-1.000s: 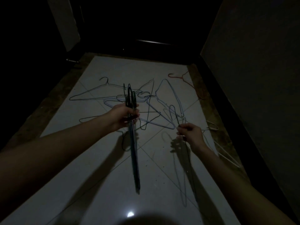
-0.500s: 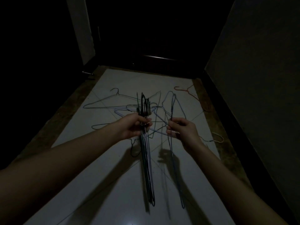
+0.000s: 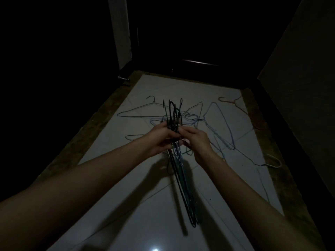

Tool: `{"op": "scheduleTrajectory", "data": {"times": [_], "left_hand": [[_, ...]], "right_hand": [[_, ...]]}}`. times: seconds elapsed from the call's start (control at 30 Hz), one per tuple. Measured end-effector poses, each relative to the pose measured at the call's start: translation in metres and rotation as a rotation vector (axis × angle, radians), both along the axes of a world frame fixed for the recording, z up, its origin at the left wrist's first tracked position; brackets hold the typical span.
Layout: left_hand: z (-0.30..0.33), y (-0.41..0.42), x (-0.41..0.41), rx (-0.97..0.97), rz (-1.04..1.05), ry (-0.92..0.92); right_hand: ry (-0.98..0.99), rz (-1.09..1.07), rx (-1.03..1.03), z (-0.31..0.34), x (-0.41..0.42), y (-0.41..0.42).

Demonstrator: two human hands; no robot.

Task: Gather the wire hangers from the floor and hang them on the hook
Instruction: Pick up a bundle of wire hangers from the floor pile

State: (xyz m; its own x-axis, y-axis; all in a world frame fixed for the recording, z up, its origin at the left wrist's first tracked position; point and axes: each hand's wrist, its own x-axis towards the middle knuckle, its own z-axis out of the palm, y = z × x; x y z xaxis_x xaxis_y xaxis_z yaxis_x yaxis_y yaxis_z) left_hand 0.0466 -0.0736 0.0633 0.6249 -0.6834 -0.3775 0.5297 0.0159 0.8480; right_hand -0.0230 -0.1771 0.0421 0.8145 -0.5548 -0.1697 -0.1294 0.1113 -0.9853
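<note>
A bundle of several dark wire hangers [image 3: 183,178] hangs in the air over the white floor, hooks pointing up. My left hand [image 3: 159,140] grips the bundle at its necks. My right hand [image 3: 196,142] has come against the bundle from the right, its fingers curled on the wires. Several loose hangers lie tangled on the floor beyond my hands: a grey one [image 3: 137,110] at the left, a bluish one [image 3: 223,124] at the right, a red one [image 3: 233,102] far right, and a white one [image 3: 273,161] by the right border. No wall hook is visible.
The white tiled floor [image 3: 126,205] is a narrow strip with brown borders. A dark door [image 3: 190,42] closes the far end. A dim wall [image 3: 299,87] runs along the right, and a metal doorstop [image 3: 122,78] sits at the far left corner.
My right hand lifted a bluish hanger off the floor and carried it left to the bundle in my left hand. Both hands now meet at the hanger necks. The view tilted upward.
</note>
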Motion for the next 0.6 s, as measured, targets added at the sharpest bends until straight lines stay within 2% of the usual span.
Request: {"op": "scheduleTrajectory", "data": {"times": [0.2, 0.47, 0.6], "left_hand": [[-0.006, 0.021, 0.030, 0.032, 0.132, 0.016], [-0.016, 0.038, 0.065, 0.049, 0.164, 0.032], [-0.027, 0.043, 0.075, 0.068, 0.159, 0.003]], "right_hand": [[0.125, 0.029, -0.021, -0.043, 0.014, 0.002], [0.386, 0.195, -0.377, -0.109, 0.039, -0.015], [0.414, 0.292, -0.486, -0.127, 0.051, -0.023]]}}
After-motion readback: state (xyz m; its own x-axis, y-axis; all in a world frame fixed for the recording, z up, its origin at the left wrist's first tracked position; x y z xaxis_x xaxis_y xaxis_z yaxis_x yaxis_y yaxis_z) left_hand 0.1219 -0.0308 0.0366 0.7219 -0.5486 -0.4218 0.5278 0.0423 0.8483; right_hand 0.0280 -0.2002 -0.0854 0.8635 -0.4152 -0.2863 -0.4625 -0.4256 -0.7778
